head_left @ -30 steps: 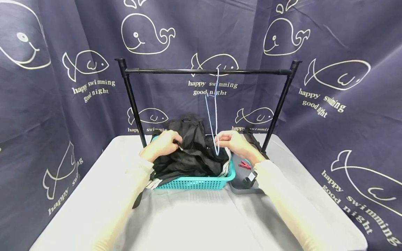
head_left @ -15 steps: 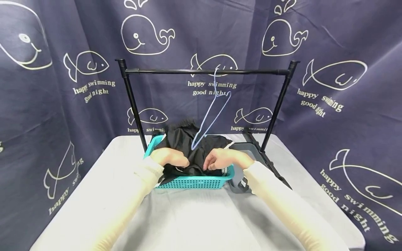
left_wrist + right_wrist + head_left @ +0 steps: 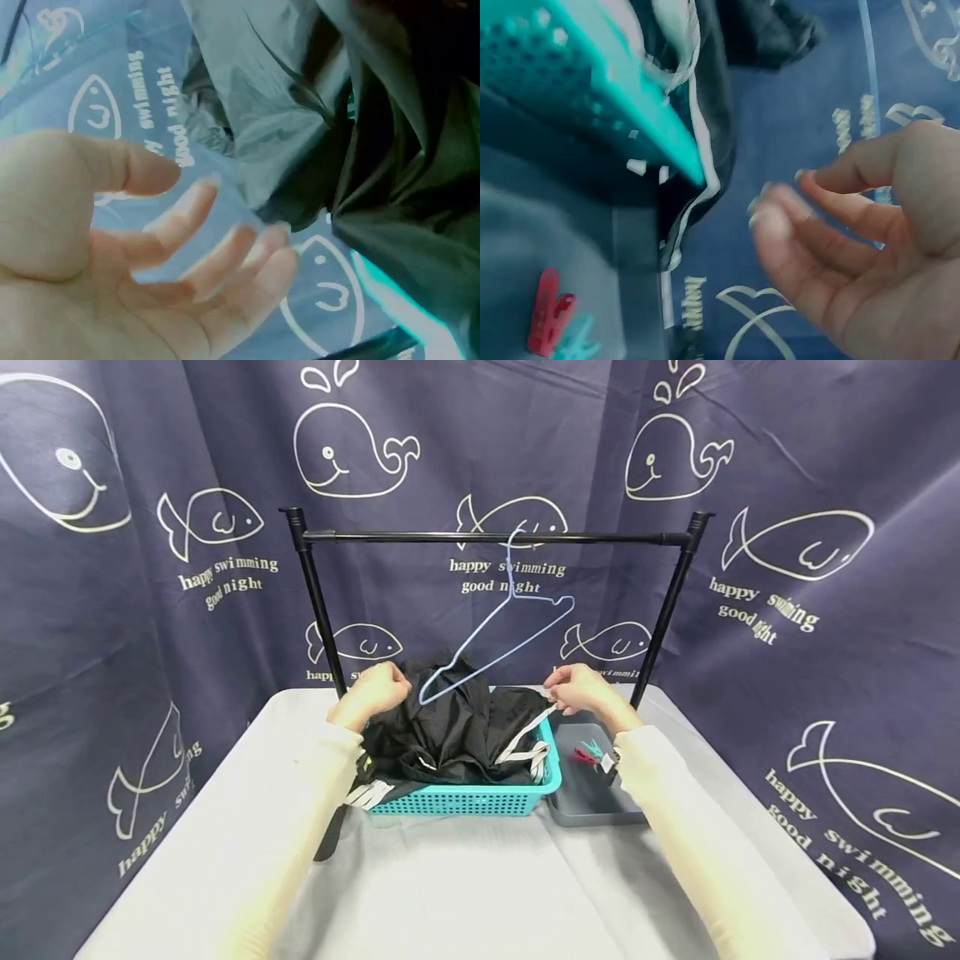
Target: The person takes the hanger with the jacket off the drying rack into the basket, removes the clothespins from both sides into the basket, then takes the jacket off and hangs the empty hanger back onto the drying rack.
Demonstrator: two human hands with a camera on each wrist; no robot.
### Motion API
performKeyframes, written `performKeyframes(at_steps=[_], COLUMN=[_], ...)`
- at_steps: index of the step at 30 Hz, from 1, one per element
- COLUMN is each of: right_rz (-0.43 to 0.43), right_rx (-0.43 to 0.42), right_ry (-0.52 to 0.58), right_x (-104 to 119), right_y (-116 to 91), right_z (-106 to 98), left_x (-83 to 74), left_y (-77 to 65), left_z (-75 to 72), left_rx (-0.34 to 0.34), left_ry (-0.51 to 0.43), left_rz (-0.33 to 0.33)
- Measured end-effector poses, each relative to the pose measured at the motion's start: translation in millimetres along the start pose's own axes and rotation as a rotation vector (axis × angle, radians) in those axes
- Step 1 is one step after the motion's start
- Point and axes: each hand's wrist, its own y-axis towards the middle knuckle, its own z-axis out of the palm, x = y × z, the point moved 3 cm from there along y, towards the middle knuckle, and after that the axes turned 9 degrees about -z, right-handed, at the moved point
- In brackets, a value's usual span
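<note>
A black garment (image 3: 457, 739) with white trim lies bunched in and over a turquoise basket (image 3: 450, 800). At its left side is my left hand (image 3: 375, 692); in the left wrist view its fingers are loosely bent, apart from the cloth, and hold nothing. My right hand (image 3: 579, 690) is beside the garment's white-edged right end. Its fingers (image 3: 776, 240) are loosely bent too, with a gap to the cloth in the right wrist view. Between the hands a light blue hanger (image 3: 511, 578) hangs by its hook from the black rail (image 3: 420, 537), its lower left end in front of the garment.
Right of the basket stands a grey tray (image 3: 592, 818) holding a red clothespin (image 3: 584, 757) and a light blue clothespin (image 3: 592, 748). Black posts (image 3: 670, 602) carry the rail over the white table (image 3: 450, 885). A printed curtain hangs behind.
Both hands first gripped the black garment, came together low over the basket, then parted outward and up. The hanger turned from edge-on to showing its triangle. More of the garment's right trim shows.
</note>
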Motion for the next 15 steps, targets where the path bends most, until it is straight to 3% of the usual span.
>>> performKeyframes(at_steps=[2,5,11,15], right_rz=[0.019,0.036,0.080,0.067], right_rx=[-0.012,0.045,0.195,0.149], right_ry=[-0.088,-0.149,-0.047,-0.081], right_x=[-10,-21,-30,-34], right_y=[6,12,18,22], right_z=[0,8,29,31], left_x=[0.9,0.1,3.3,6.3], left_y=[8.8,19.0,29.5,30.2], left_z=[2.1,14.0,40.5,52.7], left_rx=[-0.001,0.064,0.222,0.307], left_ry=[-0.036,-0.060,-0.104,-0.160], left_rz=[-0.038,-0.078,-0.131,-0.156])
